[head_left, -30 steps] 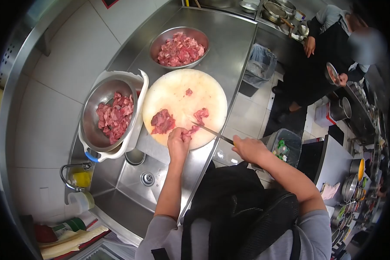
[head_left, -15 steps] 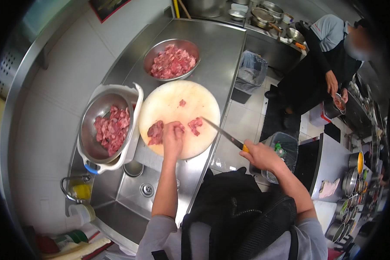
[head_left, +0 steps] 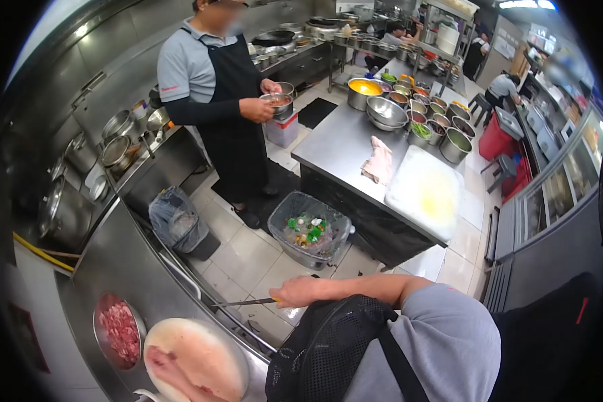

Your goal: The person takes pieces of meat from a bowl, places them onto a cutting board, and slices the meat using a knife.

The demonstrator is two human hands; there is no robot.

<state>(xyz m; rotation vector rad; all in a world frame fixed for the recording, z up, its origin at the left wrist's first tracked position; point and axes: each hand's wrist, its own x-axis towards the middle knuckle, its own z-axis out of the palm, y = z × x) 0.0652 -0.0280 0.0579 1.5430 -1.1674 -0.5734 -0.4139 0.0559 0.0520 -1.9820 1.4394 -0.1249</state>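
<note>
My right hand (head_left: 293,293) is closed round the yellow handle of a knife (head_left: 248,302), whose blade points left beyond the counter's edge. At the bottom left, a round white cutting board (head_left: 204,348) lies on the steel counter. My left hand (head_left: 162,362) is over the board, blurred, beside some reddish meat; its fingers cannot be made out. A small piece of meat (head_left: 206,389) shows at the board's lower edge. Next to the board stands a steel bowl (head_left: 141,328) full of cut meat (head_left: 120,329).
Another person (head_left: 221,100) stands across the aisle holding a small metal bowl (head_left: 277,102). Two lined bins (head_left: 279,231) (head_left: 174,218) stand on the floor. A steel table (head_left: 342,151) bears a white board (head_left: 423,191), pale meat (head_left: 378,161) and several pots. More people work farther back.
The view has swung right and up, towards the aisle and the steel table. The basin, sink and most of my left arm have left the view. My right hand still holds the knife.
</note>
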